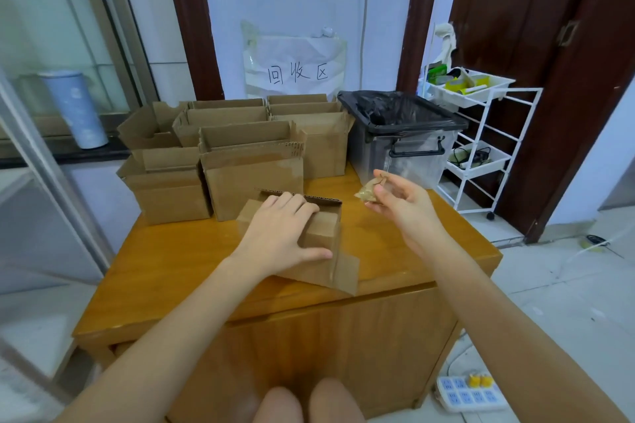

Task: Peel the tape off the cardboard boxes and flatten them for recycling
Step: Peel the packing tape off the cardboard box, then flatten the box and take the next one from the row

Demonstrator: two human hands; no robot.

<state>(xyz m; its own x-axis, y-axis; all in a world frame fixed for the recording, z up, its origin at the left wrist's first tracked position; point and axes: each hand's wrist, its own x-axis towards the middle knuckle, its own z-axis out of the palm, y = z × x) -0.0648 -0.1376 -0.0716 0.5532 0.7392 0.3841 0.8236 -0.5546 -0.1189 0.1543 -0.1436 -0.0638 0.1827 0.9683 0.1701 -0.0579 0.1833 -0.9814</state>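
The left hand point(281, 233) is lying spread over the small cardboard box point(319, 233) on the counter point(165, 261), steadying it, while the right hand point(402, 203) is pinching a peeled tape wad point(367, 192), its grip probably heading for the lined bin point(402, 134).

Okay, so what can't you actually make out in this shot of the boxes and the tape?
Head view only:
- Any tape left on the small box: the left hand covers its top.
- Inside of the lined bin: the black liner hides the contents.
- Rear boxes: front boxes block them, so tape cannot be judged.
- Crumpled tape in the right hand: too small and blurred for detail.
- Trolley items: too small to identify.
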